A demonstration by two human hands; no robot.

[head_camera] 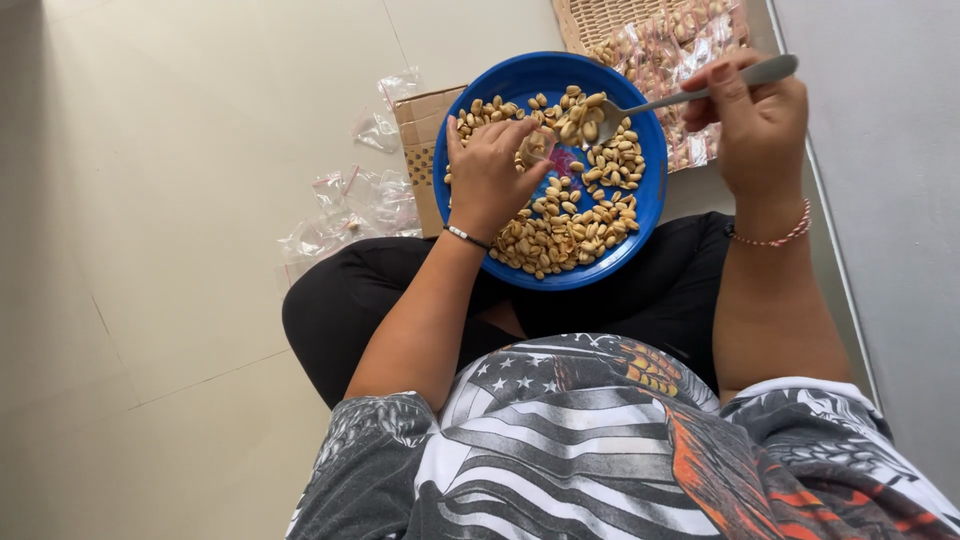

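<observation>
A round blue plate of shelled peanuts rests on my crossed legs. My left hand hovers over the plate and pinches a small clear plastic bag held open above the nuts. My right hand grips the handle of a metal spoon, whose bowl holds peanuts right beside the bag's mouth.
Several empty clear bags lie scattered on the pale tiled floor at the left. A small cardboard box sits behind the plate. A woven tray with filled peanut packets stands at the far side. A grey wall runs along the right.
</observation>
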